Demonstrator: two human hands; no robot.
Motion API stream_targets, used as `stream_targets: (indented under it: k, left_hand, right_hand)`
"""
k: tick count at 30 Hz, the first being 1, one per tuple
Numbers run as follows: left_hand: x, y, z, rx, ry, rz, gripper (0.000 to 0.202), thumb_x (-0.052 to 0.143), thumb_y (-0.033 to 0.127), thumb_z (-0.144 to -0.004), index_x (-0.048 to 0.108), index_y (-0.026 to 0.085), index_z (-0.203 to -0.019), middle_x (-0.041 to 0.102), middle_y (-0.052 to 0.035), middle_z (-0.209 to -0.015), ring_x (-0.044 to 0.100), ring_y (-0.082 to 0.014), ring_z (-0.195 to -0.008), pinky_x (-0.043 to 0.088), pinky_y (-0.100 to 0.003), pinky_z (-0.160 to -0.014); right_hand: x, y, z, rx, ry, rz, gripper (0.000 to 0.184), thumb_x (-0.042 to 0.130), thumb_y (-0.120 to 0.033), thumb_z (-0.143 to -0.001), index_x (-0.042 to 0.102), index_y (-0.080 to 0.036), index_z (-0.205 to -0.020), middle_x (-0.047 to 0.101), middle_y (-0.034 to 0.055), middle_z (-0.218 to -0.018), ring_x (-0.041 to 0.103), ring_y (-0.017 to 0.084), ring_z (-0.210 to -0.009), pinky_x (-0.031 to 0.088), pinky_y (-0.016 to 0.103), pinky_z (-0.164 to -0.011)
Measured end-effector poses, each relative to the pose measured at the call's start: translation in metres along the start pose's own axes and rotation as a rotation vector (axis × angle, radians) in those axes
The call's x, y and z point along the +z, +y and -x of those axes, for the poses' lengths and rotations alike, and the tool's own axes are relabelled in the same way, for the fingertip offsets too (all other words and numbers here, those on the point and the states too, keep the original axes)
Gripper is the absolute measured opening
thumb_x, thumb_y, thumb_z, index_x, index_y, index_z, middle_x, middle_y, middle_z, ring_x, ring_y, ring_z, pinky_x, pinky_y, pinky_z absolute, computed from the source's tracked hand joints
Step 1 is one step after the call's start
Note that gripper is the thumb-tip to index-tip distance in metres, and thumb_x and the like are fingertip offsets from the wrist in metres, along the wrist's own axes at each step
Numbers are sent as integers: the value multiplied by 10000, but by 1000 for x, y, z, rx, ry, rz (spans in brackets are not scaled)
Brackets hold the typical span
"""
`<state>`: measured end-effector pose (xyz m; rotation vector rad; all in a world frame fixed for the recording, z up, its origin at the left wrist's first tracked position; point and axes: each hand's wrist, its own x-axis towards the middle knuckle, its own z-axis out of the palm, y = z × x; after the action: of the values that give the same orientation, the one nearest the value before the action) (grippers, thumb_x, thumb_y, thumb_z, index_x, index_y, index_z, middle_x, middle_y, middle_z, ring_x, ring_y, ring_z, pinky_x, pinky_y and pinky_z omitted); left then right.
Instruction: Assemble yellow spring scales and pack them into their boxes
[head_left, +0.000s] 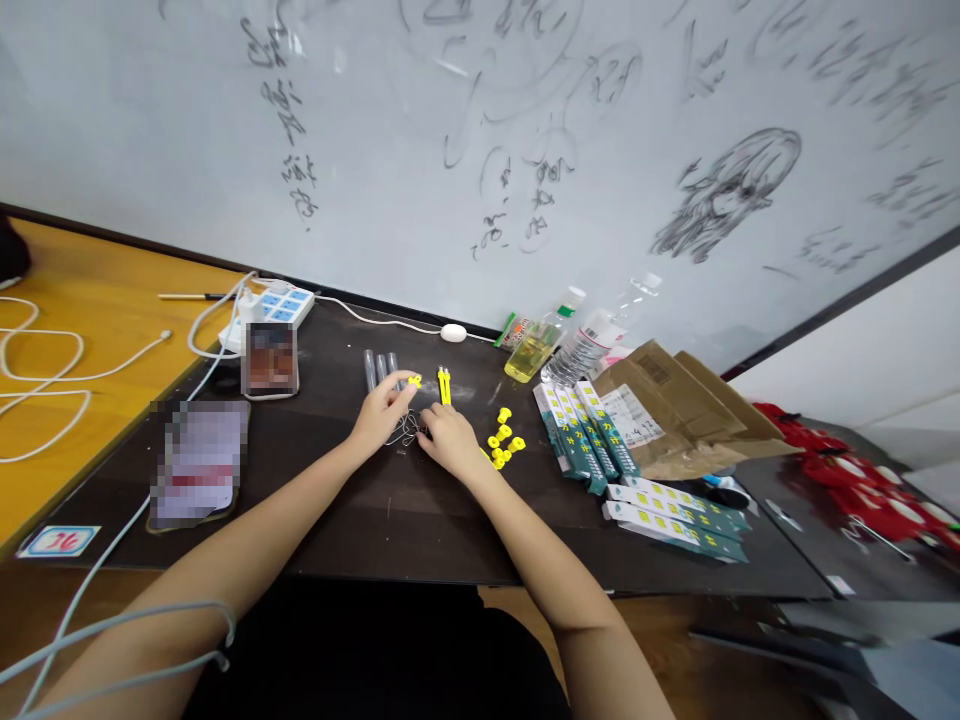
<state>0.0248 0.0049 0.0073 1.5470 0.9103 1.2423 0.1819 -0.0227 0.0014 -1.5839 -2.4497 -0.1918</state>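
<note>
My left hand (381, 412) pinches a small yellow plastic piece (415, 381) between thumb and fingertips. My right hand (450, 438) is close beside it, fingers curled down at a loose pile of thin bent metal wires (405, 430); what its fingertips grip is too small to make out. Clear plastic tubes (370, 368) lie just beyond my left hand. Behind my right hand are long yellow pieces (445, 386) with pale tips. Several yellow spool-shaped caps (504, 432) are scattered to its right.
Teal-and-white slim boxes (570, 430), an oil-coloured bottle (532, 350), a water bottle (589, 345) and a cardboard package (675, 410) stand or lie at right. Two phones (202, 465) and a power strip (281, 312) with cables are at left. A whiteboard (360, 170) rises behind the table.
</note>
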Motion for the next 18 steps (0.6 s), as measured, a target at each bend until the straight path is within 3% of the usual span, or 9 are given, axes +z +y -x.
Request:
stream_targets:
  k: [5, 8, 11, 14, 18]
  left_hand:
    - [0, 0, 1, 10, -36, -5, 343, 492, 432, -872, 563, 184, -1097, 353, 83, -497, 293, -63, -422, 246, -193, -437]
    - [1, 0, 1, 3, -55, 1, 353, 472, 444, -879, 545, 181, -1103, 348, 86, -495, 309, -69, -428, 253, -194, -442]
    - [1, -2, 2, -2, -66, -33, 364, 476, 444, -870, 522, 186, -1124, 404, 78, -532, 386, -83, -466, 308, -198, -483]
    - [1, -5, 2, 17, -78, -164, 410, 564, 415, -814, 516, 200, -1160, 543, 42, -685, 523, -116, -614, 403, -231, -618]
    - [3, -8, 3, 51, -117, -291, 453, 617, 375, -770, 522, 207, -1180, 603, 10, -808, 588, -167, -804, 434, -290, -768]
  right_hand:
    - [4, -5, -6, 88, -4, 4, 87, 503, -157, -818, 561, -190, -761, 592, 106, -850, 552, 237, -837, 442, 327, -704]
    - [0, -2, -3, 180, 79, -117, 75, 489, -165, -808, 525, -203, -755, 583, 77, -840, 551, 211, -811, 431, 304, -681]
    - [-4, 10, 3, 257, 195, -383, 53, 472, -191, -803, 493, -214, -761, 561, 16, -750, 530, 164, -691, 418, 280, -638]
    - [-4, 25, 8, 285, 262, -800, 86, 487, -262, -817, 457, -219, -750, 569, -21, -700, 501, 122, -582, 423, 254, -567]
    - [-4, 34, 12, 256, 180, -1214, 198, 557, -363, -809, 445, -213, -746, 599, -22, -714, 534, 96, -529, 455, 240, -520]
